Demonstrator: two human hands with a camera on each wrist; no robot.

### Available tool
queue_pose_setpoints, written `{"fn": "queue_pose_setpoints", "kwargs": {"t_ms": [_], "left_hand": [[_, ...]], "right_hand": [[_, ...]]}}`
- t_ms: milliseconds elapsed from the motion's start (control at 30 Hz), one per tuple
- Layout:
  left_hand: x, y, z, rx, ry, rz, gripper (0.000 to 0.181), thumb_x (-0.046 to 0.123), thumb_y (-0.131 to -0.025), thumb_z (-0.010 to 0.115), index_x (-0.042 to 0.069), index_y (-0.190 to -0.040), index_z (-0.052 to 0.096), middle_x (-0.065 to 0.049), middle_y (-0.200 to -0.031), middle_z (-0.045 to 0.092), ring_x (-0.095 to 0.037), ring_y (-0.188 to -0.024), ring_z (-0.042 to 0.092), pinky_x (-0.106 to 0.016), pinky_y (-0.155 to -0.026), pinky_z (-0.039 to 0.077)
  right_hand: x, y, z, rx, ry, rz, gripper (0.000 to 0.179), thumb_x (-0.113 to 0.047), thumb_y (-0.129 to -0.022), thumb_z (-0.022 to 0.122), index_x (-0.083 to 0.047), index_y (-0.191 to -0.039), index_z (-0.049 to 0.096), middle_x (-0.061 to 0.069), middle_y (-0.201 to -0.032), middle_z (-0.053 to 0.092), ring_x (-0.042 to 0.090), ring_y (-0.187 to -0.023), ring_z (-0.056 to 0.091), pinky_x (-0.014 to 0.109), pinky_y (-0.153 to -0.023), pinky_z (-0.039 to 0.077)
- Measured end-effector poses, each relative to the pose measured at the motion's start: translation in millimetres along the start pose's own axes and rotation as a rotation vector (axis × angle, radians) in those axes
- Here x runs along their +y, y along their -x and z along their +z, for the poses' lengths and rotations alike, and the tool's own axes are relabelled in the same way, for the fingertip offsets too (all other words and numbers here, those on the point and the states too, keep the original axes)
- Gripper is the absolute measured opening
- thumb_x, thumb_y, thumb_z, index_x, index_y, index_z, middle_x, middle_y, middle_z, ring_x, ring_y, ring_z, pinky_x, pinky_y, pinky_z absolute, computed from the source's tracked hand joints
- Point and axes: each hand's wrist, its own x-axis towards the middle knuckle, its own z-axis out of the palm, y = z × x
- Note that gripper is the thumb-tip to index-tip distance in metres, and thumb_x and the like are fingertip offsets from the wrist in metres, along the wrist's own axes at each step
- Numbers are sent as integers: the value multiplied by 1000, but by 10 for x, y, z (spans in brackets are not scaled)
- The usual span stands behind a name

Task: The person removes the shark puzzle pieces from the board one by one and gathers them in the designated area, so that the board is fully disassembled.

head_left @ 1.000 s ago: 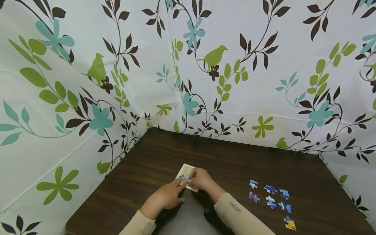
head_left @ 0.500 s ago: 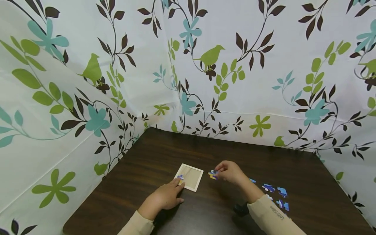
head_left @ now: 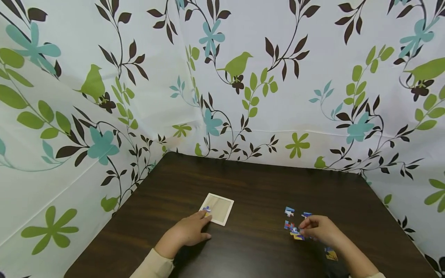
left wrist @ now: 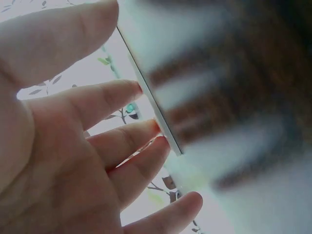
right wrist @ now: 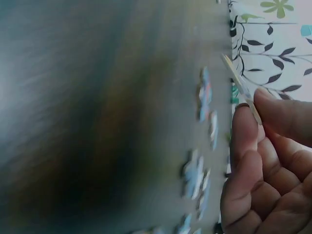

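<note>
A light wooden puzzle tray (head_left: 227, 211) lies on the table, with one blue and yellow puzzle piece (head_left: 207, 209) in its left side. My left hand (head_left: 185, 233) rests with extended fingers on the tray's near left corner, over part of that piece. In the left wrist view its fingertips meet the tray's thin edge (left wrist: 156, 109). To the right, my right hand (head_left: 321, 231) pinches a puzzle piece (head_left: 296, 233), blue with yellow, between thumb and index finger. The right wrist view shows this held piece (right wrist: 238, 80) edge-on, above the table.
Loose pieces lie around and beneath my right hand: a blue and white piece (head_left: 289, 211), a dark blue piece (head_left: 306, 215), a red and blue piece (head_left: 287, 224) and a yellow piece (head_left: 330, 253). The hand hides others. A patterned curtain (head_left: 243, 96) hangs behind the brown table (head_left: 250, 185).
My right hand has lifted a puzzle piece from the tray and carried it right, to the loose pieces. The left hand has stayed at the tray. The head view has turned slightly right.
</note>
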Motion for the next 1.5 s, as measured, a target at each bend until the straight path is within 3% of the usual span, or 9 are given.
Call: {"fn": "queue_pose_setpoints", "kwargs": {"t_ms": [267, 533, 833, 1200, 1500], "left_hand": [[-9, -10, -1, 5, 13, -5, 63, 40, -90, 70, 10, -143, 53, -19, -156, 39, -40, -143, 39, -64, -108, 38], [25, -1, 4, 10, 5, -7, 64, 39, -90, 70, 9, -143, 53, -19, -156, 39, -40, -143, 39, -64, -108, 38], [12, 3, 17, 12, 7, -8, 64, 39, -91, 70, 10, -144, 52, -19, -157, 38, -39, -144, 38, -65, -107, 38], [-5, -11, 31, 11, 3, -22, 64, 40, -90, 70, 12, -145, 52, -18, -157, 37, -37, -145, 37, -65, -108, 37], [24, 21, 5, 13, 48, -21, 62, 37, -91, 70, 9, -144, 52, -20, -157, 37, -41, -145, 35, -67, -109, 35]], "right_hand": [[239, 182, 2, -26, 28, -6, 20, -16, -87, 74, 0, -97, 68, 4, -81, 66, 11, -63, 53, 27, -52, 46], [285, 236, 36, 71, 125, 46, 13, -15, -86, 74, -5, -93, 69, 3, -85, 67, 18, -77, 59, 32, -59, 49], [241, 199, 89, 157, 249, 116, 11, -11, -80, 78, -10, -85, 69, -1, -78, 64, 16, -73, 56, 31, -61, 47], [211, 219, 114, 136, 242, 101, 9, -7, -80, 75, -9, -84, 66, 0, -74, 60, 17, -61, 53, 28, -49, 46], [233, 225, 95, 73, 226, 72, 5, -7, -82, 71, -6, -85, 67, 1, -74, 61, 16, -59, 52, 28, -48, 46]]}}
